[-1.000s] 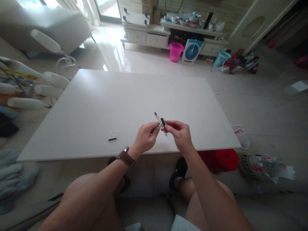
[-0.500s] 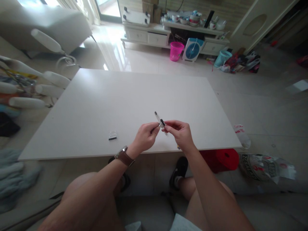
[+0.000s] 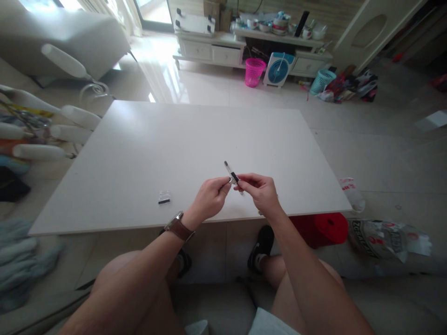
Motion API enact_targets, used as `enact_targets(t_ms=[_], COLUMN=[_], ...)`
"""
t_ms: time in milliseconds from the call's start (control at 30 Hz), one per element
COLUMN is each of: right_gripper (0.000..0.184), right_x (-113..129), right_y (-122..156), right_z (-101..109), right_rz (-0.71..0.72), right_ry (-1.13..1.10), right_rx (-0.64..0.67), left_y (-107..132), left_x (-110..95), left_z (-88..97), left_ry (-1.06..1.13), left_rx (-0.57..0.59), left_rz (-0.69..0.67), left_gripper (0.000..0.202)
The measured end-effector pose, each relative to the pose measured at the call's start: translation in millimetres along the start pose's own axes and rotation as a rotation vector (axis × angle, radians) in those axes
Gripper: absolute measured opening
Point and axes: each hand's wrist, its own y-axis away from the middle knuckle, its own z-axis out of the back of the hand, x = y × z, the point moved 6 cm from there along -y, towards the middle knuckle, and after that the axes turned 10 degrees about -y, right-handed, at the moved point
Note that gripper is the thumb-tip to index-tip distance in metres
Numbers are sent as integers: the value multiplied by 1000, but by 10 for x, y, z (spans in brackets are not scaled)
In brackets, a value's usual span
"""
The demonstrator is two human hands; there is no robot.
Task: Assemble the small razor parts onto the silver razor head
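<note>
Above the near part of the white table (image 3: 195, 139), my two hands meet at a small silver-and-black piece with a slim, dark-tipped rod (image 3: 228, 168). My left hand (image 3: 211, 197), a brown-strapped watch on its wrist, pinches the silver side between thumb and fingers. From the right, my right hand (image 3: 260, 190) grips the black part with closed fingertips. Fingers partly cover the piece, so its exact kind does not show. Left of my hands lies a small clear plastic case (image 3: 164, 197) with a black strip. A tiny coloured item (image 3: 260, 212) is mostly hidden under my right wrist.
A red cylindrical stool (image 3: 330, 228) and printed plastic bags (image 3: 379, 239) stand by the table's right near corner. White rounded bars (image 3: 42, 151) reach toward the left edge. Beyond the table are a pink basket (image 3: 254, 72), a blue fan (image 3: 278, 70) and a cabinet (image 3: 226, 56).
The black part has turned slightly between my fingers. Both hands keep their grip in nearly the same place, and the view has shifted a little.
</note>
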Motion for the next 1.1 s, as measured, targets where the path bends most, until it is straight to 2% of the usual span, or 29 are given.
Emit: enact_targets(t_ms=[467,867,1100], right_gripper=[18,17,16], right_x=[69,135,138], right_y=[40,91,96], right_z=[-22,3,-34], right_rz=[7,8,36], right_ry=[-42,-47,-34], right_rx=[48,130,137], left_y=[-7,35,32], left_x=[-45,-123,-117], left_z=[-19,-12,-22], left_ry=[87,-7,-62], left_rx=[125,190,181], left_rz=[-91,-180,-202], left_gripper=[26,19,17])
